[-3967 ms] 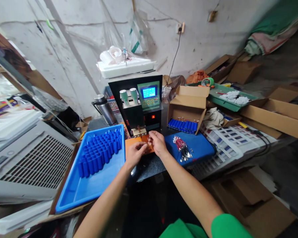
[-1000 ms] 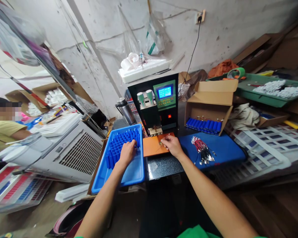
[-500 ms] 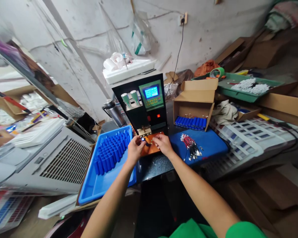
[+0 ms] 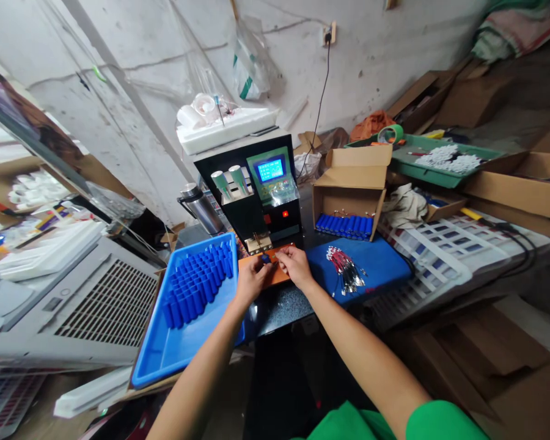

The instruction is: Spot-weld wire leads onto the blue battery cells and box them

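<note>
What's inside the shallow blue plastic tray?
The shallow blue plastic tray holds rows of upright blue cylinders toward its far end. The cylinders hide the floor under them, and the person's left forearm covers part of the near right side.

The left hand (image 4: 251, 278) hides most of the cell (image 4: 266, 259). If the right hand (image 4: 295, 266) pinches something, it is too small to tell. The screen (image 4: 271, 170) is too small and blurred to read.
</note>
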`<state>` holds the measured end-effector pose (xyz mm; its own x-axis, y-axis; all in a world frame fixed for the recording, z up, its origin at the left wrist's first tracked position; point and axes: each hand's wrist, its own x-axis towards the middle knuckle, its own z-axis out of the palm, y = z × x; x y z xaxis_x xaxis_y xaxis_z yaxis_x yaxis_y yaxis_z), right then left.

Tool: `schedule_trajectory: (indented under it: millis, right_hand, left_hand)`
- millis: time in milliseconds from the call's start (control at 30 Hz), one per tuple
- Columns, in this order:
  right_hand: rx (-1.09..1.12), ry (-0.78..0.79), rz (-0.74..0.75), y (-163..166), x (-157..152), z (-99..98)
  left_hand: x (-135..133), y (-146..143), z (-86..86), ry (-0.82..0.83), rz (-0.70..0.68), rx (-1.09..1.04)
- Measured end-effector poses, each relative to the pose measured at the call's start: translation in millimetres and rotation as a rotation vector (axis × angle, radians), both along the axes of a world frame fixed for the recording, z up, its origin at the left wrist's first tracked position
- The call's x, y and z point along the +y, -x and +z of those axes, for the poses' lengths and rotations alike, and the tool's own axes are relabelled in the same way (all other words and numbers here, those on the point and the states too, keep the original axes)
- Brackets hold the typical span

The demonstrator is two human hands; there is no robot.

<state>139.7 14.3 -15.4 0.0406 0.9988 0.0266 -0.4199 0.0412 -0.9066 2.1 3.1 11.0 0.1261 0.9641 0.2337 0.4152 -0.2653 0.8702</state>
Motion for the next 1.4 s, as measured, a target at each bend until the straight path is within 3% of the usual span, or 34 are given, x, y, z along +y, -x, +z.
schedule_trajectory:
  millis: [500, 700, 1067, 1400]
  right_hand:
    - [-0.177, -0.101, -0.078, 7.2, 9.9, -2.0]
    - [-0.365, -0.167, -0.11, 9.4, 15.8, -6.2]
    - [-0.459, -0.145, -0.101, 10.0, 8.0, 11.6]
    - [-0.497, -0.139, -0.113, 10.3, 7.0, 12.8]
  left_hand:
    - [4.7, -0.4, -22.6, -0.02, 0.018, -0.032]
    - [2.0, -1.4, -19.4, -0.005, 0.04, -0.034]
    - [2.0, -1.6, -18.6, -0.005, 0.05, -0.045]
    - [0.7, -2.1, -17.6, 0.003, 0.061, -0.047]
